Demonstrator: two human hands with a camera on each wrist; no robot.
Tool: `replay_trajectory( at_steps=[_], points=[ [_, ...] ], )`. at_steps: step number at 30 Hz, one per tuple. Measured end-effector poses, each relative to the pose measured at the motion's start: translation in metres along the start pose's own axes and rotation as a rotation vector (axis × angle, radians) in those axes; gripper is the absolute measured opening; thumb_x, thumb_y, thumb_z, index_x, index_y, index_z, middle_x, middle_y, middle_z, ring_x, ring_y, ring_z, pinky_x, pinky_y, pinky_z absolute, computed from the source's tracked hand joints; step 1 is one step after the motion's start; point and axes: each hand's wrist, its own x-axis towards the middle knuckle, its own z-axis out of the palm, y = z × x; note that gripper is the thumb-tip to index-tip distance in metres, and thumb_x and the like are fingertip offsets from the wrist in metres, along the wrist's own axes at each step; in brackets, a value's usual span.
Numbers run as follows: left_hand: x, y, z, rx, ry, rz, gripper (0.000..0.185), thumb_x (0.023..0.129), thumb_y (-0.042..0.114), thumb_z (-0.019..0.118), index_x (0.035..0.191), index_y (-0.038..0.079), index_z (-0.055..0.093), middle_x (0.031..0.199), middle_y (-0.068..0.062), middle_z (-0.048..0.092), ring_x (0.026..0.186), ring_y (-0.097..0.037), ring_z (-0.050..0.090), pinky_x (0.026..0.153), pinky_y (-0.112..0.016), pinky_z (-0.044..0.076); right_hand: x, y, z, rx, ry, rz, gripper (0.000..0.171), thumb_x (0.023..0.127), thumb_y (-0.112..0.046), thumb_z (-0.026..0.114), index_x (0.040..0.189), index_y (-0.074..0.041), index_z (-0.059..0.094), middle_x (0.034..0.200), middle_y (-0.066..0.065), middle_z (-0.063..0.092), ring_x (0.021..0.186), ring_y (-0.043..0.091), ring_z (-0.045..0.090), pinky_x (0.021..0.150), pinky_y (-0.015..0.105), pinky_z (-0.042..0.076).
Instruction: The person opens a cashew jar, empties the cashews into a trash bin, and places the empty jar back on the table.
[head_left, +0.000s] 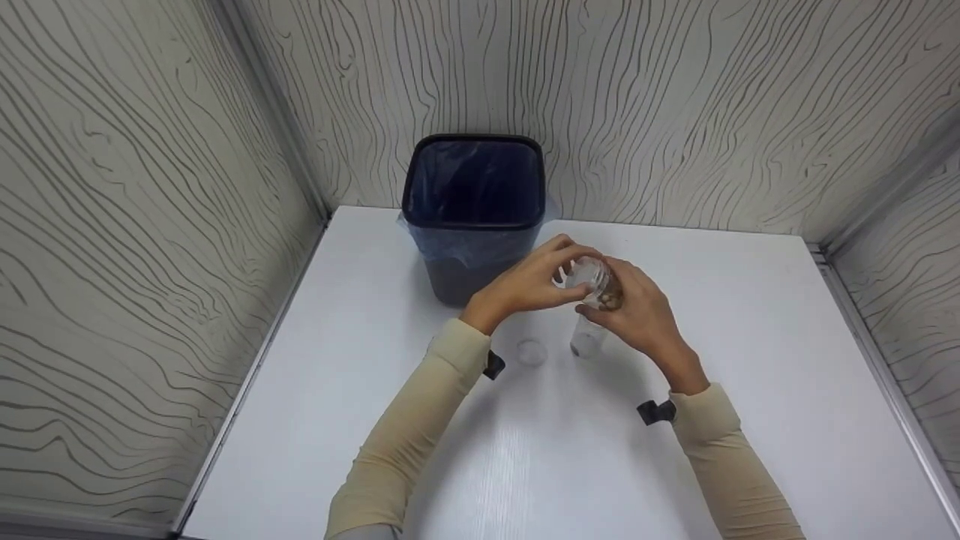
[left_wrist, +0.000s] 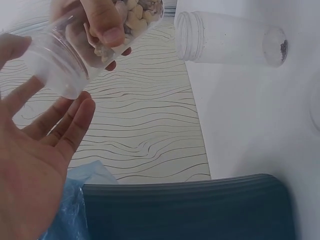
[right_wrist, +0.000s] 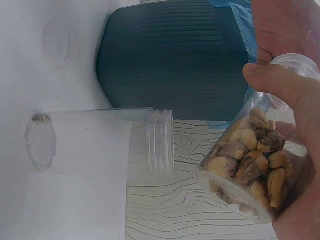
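My right hand (head_left: 639, 309) grips a clear plastic jar (right_wrist: 220, 192) partly filled with cashew nuts (right_wrist: 250, 160), some with brown skin. The jar is tilted above the table, its mouth end toward my left hand (head_left: 529, 283). Around that end curl the left thumb and fingers, on the clear lid (left_wrist: 55, 67). Below the hands an empty clear jar (right_wrist: 100, 142) stands upright and uncapped, with a few dark crumbs at its bottom. A round clear lid (head_left: 532, 352) lies flat on the table to its left.
A dark bin (head_left: 446, 281) lined with a blue bag (head_left: 480, 244) stands at the back of the white table (head_left: 360, 375), just beyond my left hand. Wood-patterned panels (head_left: 637, 112) enclose the table at the back and sides.
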Motion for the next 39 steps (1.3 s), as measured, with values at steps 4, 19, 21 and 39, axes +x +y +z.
replay_trajectory(
  at_steps=[4,19,21,39],
  points=[
    [0.0004,-0.0002,0.0005,0.008,0.002,-0.003,0.049,0.102,0.028,0.070,0.149,0.016,0.061,0.129,-0.010,0.059,0.108,-0.019,0.058,0.091,-0.031,0.061,0.0000,-0.0005,-0.0003,0.001,-0.004,0.004,0.082,0.082,-0.028,0.095,0.151,-0.008,0.055,0.141,0.016,0.065,0.129,0.037,0.063,0.107,0.060,0.054],
    [0.0007,-0.0008,-0.0005,-0.002,-0.001,-0.009,0.050,0.103,0.031,0.070,0.149,0.015,0.060,0.130,-0.009,0.059,0.108,-0.020,0.059,0.089,-0.023,0.057,-0.0007,0.0011,-0.0016,-0.002,0.021,-0.011,0.080,0.082,-0.028,0.095,0.148,-0.006,0.056,0.136,0.017,0.067,0.122,0.038,0.066,0.101,0.060,0.057],
    [0.0010,-0.0011,-0.0009,0.002,0.003,-0.009,0.049,0.103,0.030,0.071,0.148,0.014,0.060,0.129,-0.010,0.059,0.108,-0.020,0.059,0.088,-0.023,0.057,-0.0004,0.0012,-0.0018,0.001,0.025,-0.014,0.079,0.082,-0.027,0.096,0.147,-0.007,0.056,0.136,0.016,0.067,0.121,0.038,0.066,0.100,0.060,0.057],
    [-0.0005,-0.0019,-0.0016,-0.011,0.018,-0.023,0.051,0.102,0.032,0.072,0.149,0.015,0.059,0.135,-0.009,0.060,0.107,-0.020,0.061,0.090,-0.030,0.061,0.0009,0.0011,-0.0046,-0.002,0.016,-0.007,0.078,0.083,-0.026,0.095,0.148,-0.008,0.056,0.137,0.016,0.066,0.123,0.037,0.066,0.102,0.060,0.057]
  ],
)
